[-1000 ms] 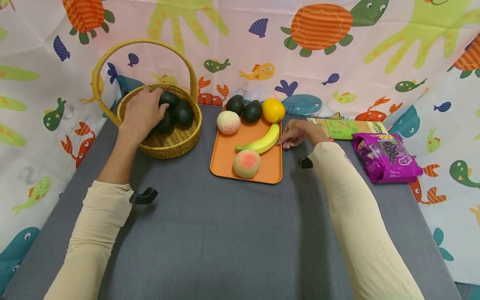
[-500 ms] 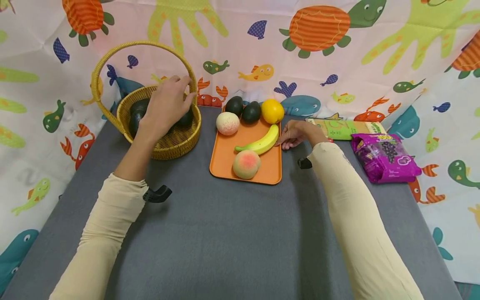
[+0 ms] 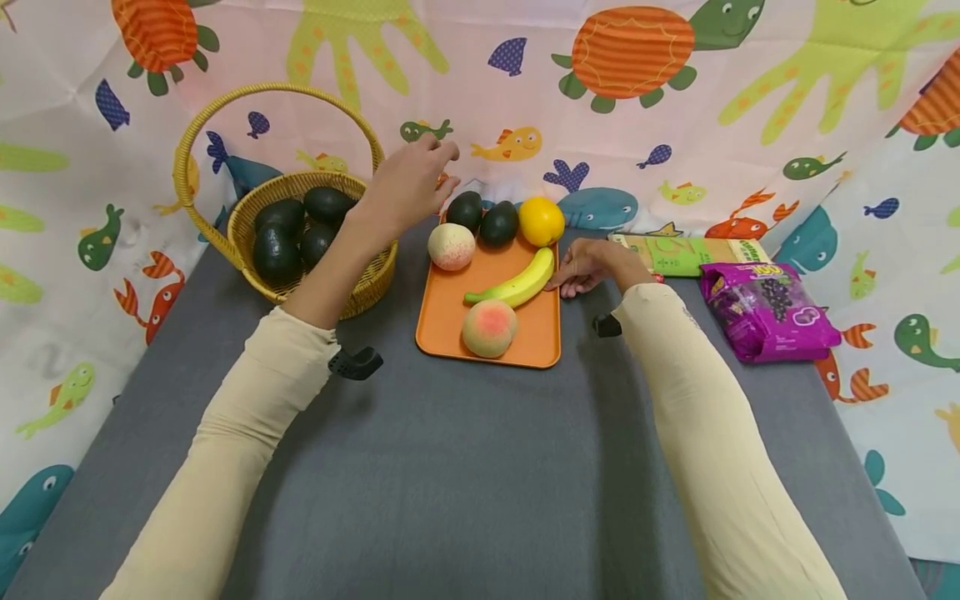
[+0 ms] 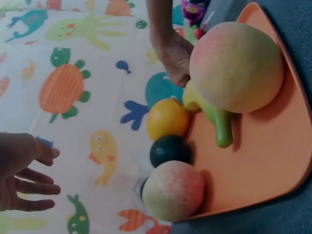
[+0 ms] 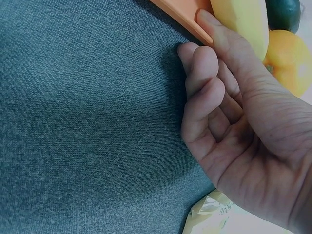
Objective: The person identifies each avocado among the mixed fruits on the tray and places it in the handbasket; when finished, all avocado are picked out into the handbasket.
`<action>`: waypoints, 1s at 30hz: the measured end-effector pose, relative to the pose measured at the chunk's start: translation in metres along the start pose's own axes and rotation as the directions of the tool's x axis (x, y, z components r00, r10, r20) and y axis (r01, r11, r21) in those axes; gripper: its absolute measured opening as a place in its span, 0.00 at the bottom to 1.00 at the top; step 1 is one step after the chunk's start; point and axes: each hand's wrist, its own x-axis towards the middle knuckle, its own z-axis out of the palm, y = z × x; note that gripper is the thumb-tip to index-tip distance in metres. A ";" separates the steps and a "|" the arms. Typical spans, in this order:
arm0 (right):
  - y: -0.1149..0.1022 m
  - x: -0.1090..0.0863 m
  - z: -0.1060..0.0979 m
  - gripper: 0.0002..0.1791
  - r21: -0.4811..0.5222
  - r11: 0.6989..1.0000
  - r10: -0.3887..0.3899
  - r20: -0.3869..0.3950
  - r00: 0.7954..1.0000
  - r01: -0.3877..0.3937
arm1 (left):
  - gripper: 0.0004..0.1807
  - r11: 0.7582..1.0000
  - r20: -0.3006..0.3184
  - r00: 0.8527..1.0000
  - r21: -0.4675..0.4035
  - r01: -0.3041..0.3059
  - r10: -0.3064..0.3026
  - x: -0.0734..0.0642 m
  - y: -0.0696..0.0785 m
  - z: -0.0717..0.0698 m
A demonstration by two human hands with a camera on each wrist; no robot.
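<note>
My left hand hovers between the basket and the tray, its fingers extended and nothing in them, as the left wrist view also shows. Thumb and curled fingers of my right hand pinch the right rim of the orange tray. On that tray lie a banana, a blushed peach, a pale speckled peach, an orange and two dark avocados. Several more avocados fill the yellow wicker basket, partly hidden by my left forearm.
The basket's tall handle arches over it at the back left. Right of the tray lie a purple grape bag and a green and tan packet. A patterned sea-animal cloth hangs behind the grey tabletop.
My left hand has come out of the basket without anything in it and moved right toward the tray's back left corner. The right hand has kept its grip on the tray.
</note>
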 end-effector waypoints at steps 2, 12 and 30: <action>0.001 0.001 -0.001 0.14 0.002 1.000 0.004 -0.013 1.000 -0.004 | 0.19 1.000 0.015 1.000 0.010 -0.018 0.018 0.009 0.000 0.006; 0.002 -0.004 -0.003 0.13 0.020 0.999 0.046 -0.003 0.999 -0.046 | 0.21 0.998 0.183 0.983 -0.060 0.000 0.011 0.050 -0.011 0.050; -0.009 -0.004 0.001 0.13 0.019 0.998 0.057 -0.010 0.998 -0.057 | 0.28 0.991 0.388 0.919 -0.081 0.110 -0.070 0.061 -0.030 0.102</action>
